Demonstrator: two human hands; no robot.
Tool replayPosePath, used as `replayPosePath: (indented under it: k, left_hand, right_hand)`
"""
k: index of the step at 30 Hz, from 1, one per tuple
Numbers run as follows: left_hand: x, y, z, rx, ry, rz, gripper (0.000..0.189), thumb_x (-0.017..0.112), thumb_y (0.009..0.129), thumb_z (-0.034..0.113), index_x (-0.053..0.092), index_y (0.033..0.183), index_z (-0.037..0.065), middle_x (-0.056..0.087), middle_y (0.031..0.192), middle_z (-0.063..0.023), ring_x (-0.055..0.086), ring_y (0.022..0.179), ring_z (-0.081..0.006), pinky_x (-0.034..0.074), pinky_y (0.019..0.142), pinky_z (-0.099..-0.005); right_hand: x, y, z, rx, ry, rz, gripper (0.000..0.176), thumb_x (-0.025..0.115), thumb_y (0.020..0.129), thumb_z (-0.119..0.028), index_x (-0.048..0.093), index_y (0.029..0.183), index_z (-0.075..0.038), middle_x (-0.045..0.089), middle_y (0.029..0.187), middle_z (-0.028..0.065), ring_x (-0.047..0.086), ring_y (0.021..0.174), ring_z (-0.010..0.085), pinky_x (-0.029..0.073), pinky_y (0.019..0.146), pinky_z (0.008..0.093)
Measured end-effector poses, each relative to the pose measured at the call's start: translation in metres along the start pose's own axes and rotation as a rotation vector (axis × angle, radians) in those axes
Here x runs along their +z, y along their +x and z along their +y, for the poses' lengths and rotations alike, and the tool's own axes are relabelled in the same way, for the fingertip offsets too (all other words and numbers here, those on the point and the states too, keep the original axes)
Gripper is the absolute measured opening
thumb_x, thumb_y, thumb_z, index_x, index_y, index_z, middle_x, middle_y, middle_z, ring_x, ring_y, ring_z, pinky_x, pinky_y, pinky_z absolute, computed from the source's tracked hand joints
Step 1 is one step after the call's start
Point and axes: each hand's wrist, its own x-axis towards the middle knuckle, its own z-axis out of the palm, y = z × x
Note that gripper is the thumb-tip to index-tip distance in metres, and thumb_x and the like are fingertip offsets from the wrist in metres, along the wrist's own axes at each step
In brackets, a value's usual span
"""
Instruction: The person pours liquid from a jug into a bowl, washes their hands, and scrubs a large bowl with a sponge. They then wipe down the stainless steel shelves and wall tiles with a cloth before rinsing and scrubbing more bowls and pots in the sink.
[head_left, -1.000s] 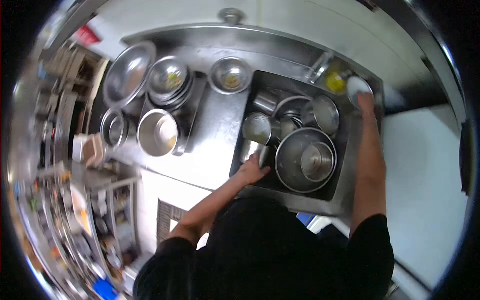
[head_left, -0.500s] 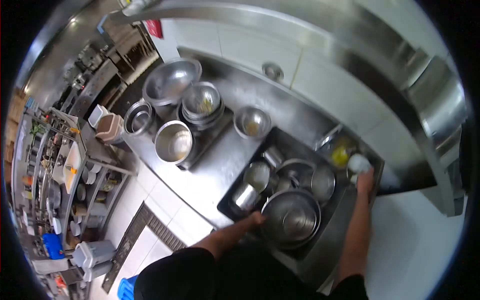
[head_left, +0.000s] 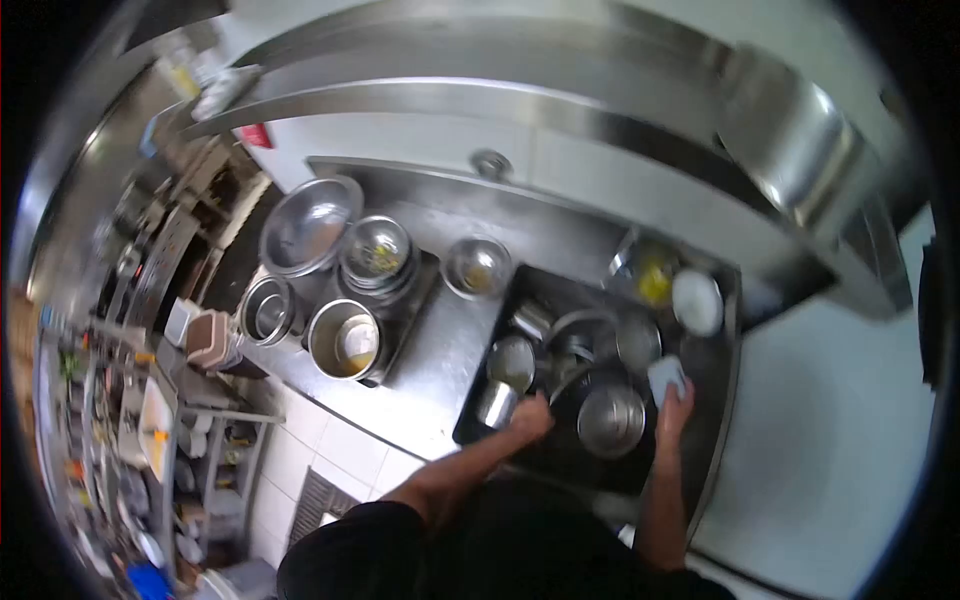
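Right hand (head_left: 677,402): grasping pale sponge (head_left: 664,377). Left hand (head_left: 533,414): curled right of metal cup (head_left: 497,404) (any hold cannot be told). Apparent step: sponge held near metal bowl (head_left: 611,421), between both hands; an inward move calls for steady grip.

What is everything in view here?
counter: 1, silver, centre
sink: 1, dark, counter's right
pots and bowls: several, silver, in sink
pad: 1, white, in right hand
dish: 1, white, sink's far right
blurred item: 1, yellow, beside dish
small bowl: 1, silver, beside sink
bowl stack: 1, silver, counter's left
large bowl: 1, silver, counter's far left
counter pots: 2, silver, near left
tubs: several, brown, white, left
rack: 1, grey, lower left
shelf: 1, silver, overhead
sleeves: 2, black, bottom
left hand: 1, bare, sink's near left
right hand: 1, bare, holding pad
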Motion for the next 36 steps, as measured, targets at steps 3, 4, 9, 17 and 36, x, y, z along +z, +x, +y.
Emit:
replayPosePath:
  k: [3, 4, 9, 17, 36]
  left_hand:
    - [-0.026, 0.004, 0.020, 0.274, 0.335, 0.040, 0.061, 0.051, 0.093, 0.021, 0.037, 0.145, -0.008, 0.069, 0.106, -0.0270, 0.070, 0.095, -0.0397, 0.057, 0.083, -0.0482]
    - [-0.034, 0.011, 0.026, 0.351, 0.294, 0.012, 0.059, 0.046, 0.094, 0.016, 0.034, 0.147, -0.009, 0.069, 0.106, -0.0273, 0.071, 0.095, -0.0377, 0.058, 0.081, -0.0464]
    - [-0.075, 0.007, 0.079, 0.515, 0.549, -0.036, 0.067, 0.044, 0.094, 0.012, 0.020, 0.154, -0.003, 0.069, 0.111, -0.0272, 0.071, 0.098, -0.0367, 0.057, 0.085, -0.0447]
    - [-0.077, 0.008, 0.084, 0.574, 0.626, 0.127, 0.073, 0.047, 0.092, 0.011, 0.017, 0.159, 0.012, 0.066, 0.111, -0.0291, 0.070, 0.093, -0.0415, 0.058, 0.080, -0.0481]
    - [-0.151, -0.045, -0.043, 0.283, -0.299, 0.317, 0.058, 0.053, 0.094, 0.012, 0.036, 0.149, 0.008, 0.069, 0.106, -0.0270, 0.069, 0.094, -0.0404, 0.053, 0.088, -0.0471]
  right_hand:
    - [0.003, -0.042, 0.007, 0.119, -0.015, -0.037, 0.053, 0.062, 0.096, -0.024, 0.048, 0.141, 0.000, 0.057, 0.130, 0.0189, 0.056, 0.117, 0.0282, 0.044, 0.098, 0.0405]
    - [0.005, -0.051, 0.016, 0.067, -0.081, -0.031, 0.053, 0.062, 0.096, -0.024, 0.048, 0.140, 0.000, 0.057, 0.130, 0.0192, 0.056, 0.118, 0.0292, 0.044, 0.099, 0.0410]
    - [0.011, -0.081, 0.038, 0.201, 0.057, -0.067, 0.052, 0.063, 0.093, -0.025, 0.050, 0.138, -0.001, 0.058, 0.129, 0.0201, 0.057, 0.118, 0.0300, 0.044, 0.099, 0.0408]
    - [0.005, -0.111, 0.041, 0.246, -0.018, 0.047, 0.050, 0.067, 0.087, -0.024, 0.056, 0.129, 0.002, 0.063, 0.120, 0.0195, 0.060, 0.112, 0.0292, 0.046, 0.096, 0.0389]
    - [0.118, -0.105, -0.073, 0.377, 0.743, -0.624, 0.044, 0.052, 0.093, -0.009, 0.055, 0.137, -0.012, 0.064, 0.117, 0.0084, 0.062, 0.102, 0.0189, 0.051, 0.089, 0.0336]
